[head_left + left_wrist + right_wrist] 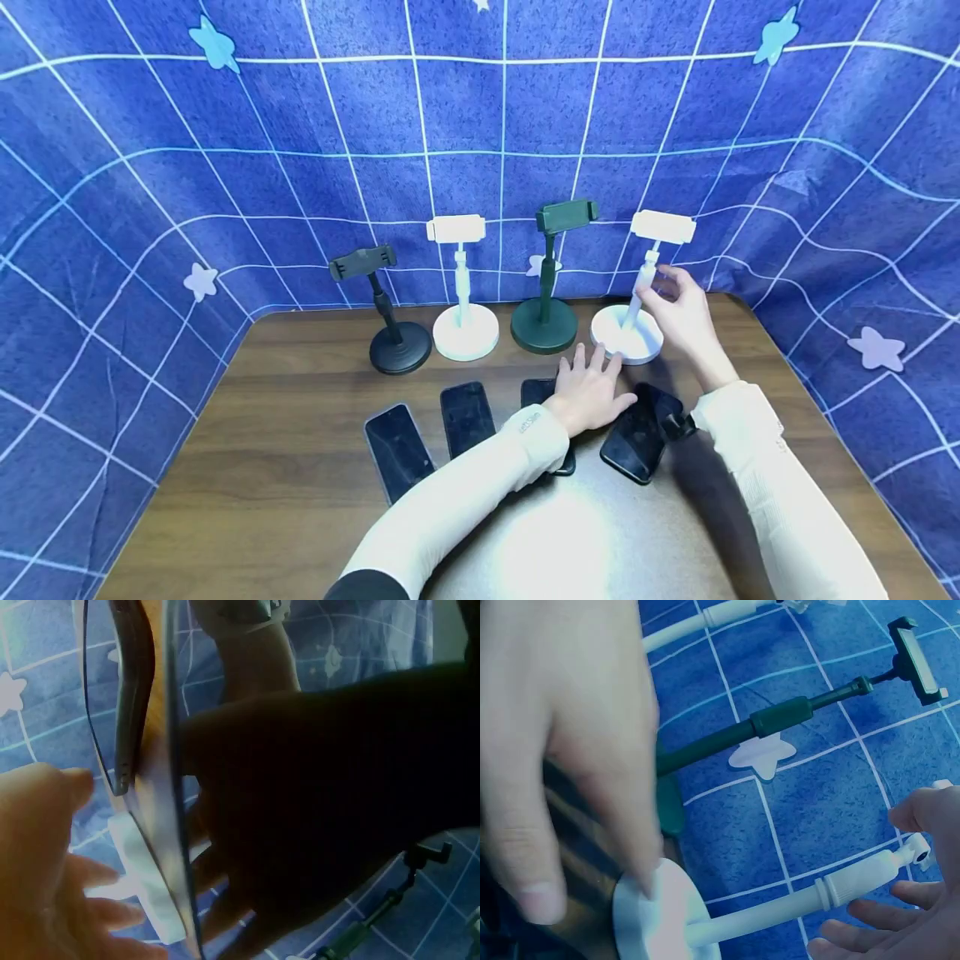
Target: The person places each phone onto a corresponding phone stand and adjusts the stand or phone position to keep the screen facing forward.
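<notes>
Right at the table's far edge, it's the right hand [678,312] up by the rightmost white phone stand [633,315], thumb and fingers parted and loosely bent around its stem, blue showing between thumb and post in the right wrist view. Down below, the left hand [588,396] is open, fingers spread towards that stand's round base; contact there, I can't tell. Beneath that arm lies the third smartphone [538,390], partly covered, and just beside the thumb a fourth smartphone [633,437] lies angled on the wooden table [285,417]. Leftward, two more: second smartphone [467,417], first smartphone [397,450]. Behind them stand a dark green phone stand [546,300], another white phone stand [462,287] and a black phone stand [384,308].
</notes>
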A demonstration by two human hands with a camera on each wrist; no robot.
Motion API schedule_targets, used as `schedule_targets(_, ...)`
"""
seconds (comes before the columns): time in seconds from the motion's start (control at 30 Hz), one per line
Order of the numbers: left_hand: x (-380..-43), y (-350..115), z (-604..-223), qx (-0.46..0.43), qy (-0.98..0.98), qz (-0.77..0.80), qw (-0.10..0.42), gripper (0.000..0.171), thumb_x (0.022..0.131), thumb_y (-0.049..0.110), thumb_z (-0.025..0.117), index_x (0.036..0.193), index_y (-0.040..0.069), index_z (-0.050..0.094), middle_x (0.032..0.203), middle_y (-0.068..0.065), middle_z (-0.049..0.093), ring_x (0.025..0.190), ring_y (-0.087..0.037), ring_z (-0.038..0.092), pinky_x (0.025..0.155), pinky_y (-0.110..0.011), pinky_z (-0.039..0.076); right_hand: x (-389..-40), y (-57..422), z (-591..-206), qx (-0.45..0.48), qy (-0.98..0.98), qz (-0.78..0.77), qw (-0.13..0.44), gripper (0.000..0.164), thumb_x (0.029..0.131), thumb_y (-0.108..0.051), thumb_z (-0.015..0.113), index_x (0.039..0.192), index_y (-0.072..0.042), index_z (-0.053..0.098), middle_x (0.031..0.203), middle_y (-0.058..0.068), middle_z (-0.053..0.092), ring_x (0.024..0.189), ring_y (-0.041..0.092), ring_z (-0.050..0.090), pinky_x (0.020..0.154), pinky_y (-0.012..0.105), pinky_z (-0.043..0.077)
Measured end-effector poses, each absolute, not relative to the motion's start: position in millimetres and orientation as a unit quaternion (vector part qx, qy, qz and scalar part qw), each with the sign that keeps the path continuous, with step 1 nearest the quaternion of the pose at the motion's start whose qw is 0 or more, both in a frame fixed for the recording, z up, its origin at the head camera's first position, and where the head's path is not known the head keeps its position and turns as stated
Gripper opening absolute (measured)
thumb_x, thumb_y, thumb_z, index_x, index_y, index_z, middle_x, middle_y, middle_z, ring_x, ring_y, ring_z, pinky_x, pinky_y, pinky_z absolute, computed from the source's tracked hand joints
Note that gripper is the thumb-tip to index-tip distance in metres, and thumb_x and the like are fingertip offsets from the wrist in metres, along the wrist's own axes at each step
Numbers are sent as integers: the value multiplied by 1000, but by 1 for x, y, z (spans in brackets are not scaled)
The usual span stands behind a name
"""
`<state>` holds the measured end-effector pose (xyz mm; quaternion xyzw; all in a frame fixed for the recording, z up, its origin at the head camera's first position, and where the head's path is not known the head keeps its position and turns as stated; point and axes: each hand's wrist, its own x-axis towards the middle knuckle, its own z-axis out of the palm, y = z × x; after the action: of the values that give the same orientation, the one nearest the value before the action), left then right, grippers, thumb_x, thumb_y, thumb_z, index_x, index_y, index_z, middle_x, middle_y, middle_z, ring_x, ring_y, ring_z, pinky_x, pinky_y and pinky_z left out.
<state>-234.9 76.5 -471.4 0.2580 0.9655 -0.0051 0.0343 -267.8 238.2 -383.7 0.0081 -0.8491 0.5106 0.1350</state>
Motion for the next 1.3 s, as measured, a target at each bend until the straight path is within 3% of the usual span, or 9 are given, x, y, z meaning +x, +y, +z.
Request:
schedule_targets(0.17, -235, 79, -472, 242, 966, -33, 80, 74, 94, 72, 31, 155, 31, 22, 162, 5, 17, 145, -35, 14, 112, -57, 27, -280, 236, -378, 9, -867, 470, 165, 51, 96, -33, 59, 132, 4, 52, 127, 30, 58, 119, 39, 53, 102, 54, 41)
schedule_targets(0.33, -237, 81, -476, 236, 968, -26, 87, 74, 95, 71, 33, 155, 31, 19, 162, 2, 17, 145, -35, 16, 112, -57, 27, -290, 236, -377, 6, -884, 426, 191, 38, 98, -28, 56, 118, 3, 63, 114, 27, 66, 110, 38, 59, 99, 52, 40)
schedule_targets(0.7, -244, 88, -468, 231, 971, -23, 60, 62, 97, 67, 32, 152, 38, 27, 161, 2, 22, 144, -38, 15, 109, -59, 29, -294, 245, -373, 29, -908, 381, 170, 38, 101, -31, 51, 107, 3, 67, 104, 24, 69, 93, 37, 60, 81, 54, 44)
schedule_targets(0.9, -247, 93, -466, 224, 973, -27, 46, 56, 98, 59, 40, 148, 34, 35, 155, 1, 32, 138, -38, 29, 103, -56, 37, -295, 246, -373, 39, -919, 356, 165, 36, 102, -32, 50, 104, -1, 68, 93, 20, 69, 79, 34, 55, 71, 46, 41)
schedule_targets(1.1, -250, 96, -463, 230, 972, -37, 13, 44, 99, 48, 47, 139, 31, 48, 141, 1, 45, 116, -32, 47, 89, -48, 44, -297, 246, -376, 62, -913, 339, 216, 30, 100, -27, 54, 96, -2, 70, 80, 19, 67, 72, 37, 55, 67, 51, 42)
schedule_targets(1.3, -248, 97, -455, 217, 975, -27, 32, 42, 99, 47, 48, 137, 32, 52, 135, 2, 49, 112, -31, 50, 97, -56, 39, -299, 246, -379, 88, -910, 325, 241, 29, 99, -22, 56, 83, -1, 66, 66, 15, 59, 64, 35, 52, 62, 50, 41)
